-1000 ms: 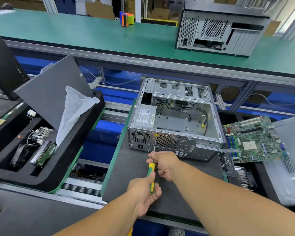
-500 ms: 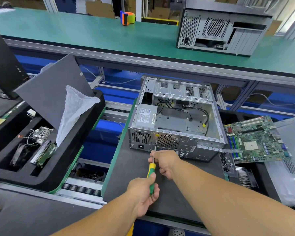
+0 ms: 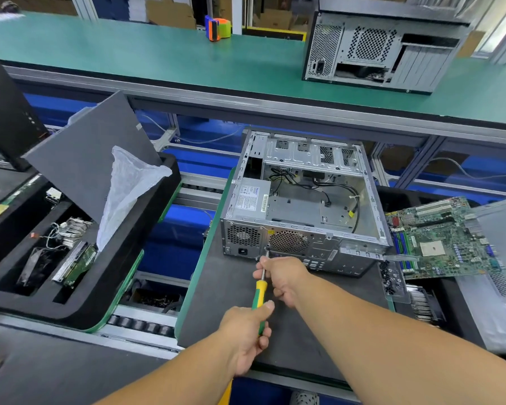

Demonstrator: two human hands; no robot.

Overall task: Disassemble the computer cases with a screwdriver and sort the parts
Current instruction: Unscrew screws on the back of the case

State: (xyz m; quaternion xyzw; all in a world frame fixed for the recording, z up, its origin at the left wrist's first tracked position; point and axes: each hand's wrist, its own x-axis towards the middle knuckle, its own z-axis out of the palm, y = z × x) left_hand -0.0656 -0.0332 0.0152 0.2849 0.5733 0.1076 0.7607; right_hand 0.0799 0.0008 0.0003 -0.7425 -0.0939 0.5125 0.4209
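An open silver computer case [image 3: 301, 206] lies on a dark mat [image 3: 222, 290], its rear panel facing me, with a power supply and black cables inside. A yellow-and-green screwdriver [image 3: 259, 296] points at the rear panel beside the power supply fan grille. My left hand [image 3: 246, 337] grips the handle. My right hand [image 3: 284, 277] pinches the metal shaft just short of the case. A removed green motherboard [image 3: 441, 238] lies to the right of the case.
A black foam tray [image 3: 79, 299] at left holds loose parts, a drive, a grey panel and a plastic bag. A second case [image 3: 383, 51] and a tape dispenser [image 3: 216, 27] stand on the green bench behind. Small screws [image 3: 392, 279] lie in a clear dish at right.
Both hands stay on the screwdriver at the rear panel; the left hand has shifted slightly round the handle. The case has not moved.
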